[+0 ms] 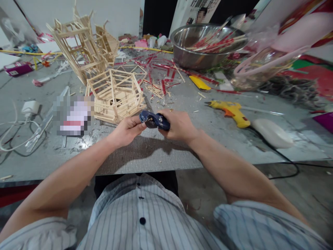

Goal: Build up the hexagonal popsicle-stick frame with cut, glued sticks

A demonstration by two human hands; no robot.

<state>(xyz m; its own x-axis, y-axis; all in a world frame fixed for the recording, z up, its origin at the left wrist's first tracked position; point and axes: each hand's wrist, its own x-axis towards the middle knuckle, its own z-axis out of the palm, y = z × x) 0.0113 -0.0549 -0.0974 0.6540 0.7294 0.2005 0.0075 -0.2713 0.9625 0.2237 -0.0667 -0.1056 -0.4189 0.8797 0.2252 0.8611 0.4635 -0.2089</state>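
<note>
My right hand (178,124) is wrapped round a dark blue hand tool (161,121) that looks like cutters, held just above the near part of the table. My left hand (128,131) is closed in a pinch at the tool's left end. A small pale tip, perhaps of a thin stick, shows there, but the fingers hide what they hold. Right behind my hands stands a six-sided openwork frame of thin wooden sticks (116,92). Behind it on the left rises a taller stick structure (80,48), leaning to one side.
To the right lie a yellow glue gun (230,110) with a black cord and a yellow-handled tool (199,83). A steel basin (208,52) with sticks stands behind. Red-and-clear wrappers (158,67) litter the middle. On the left are a phone (74,118) and a white charger (30,108).
</note>
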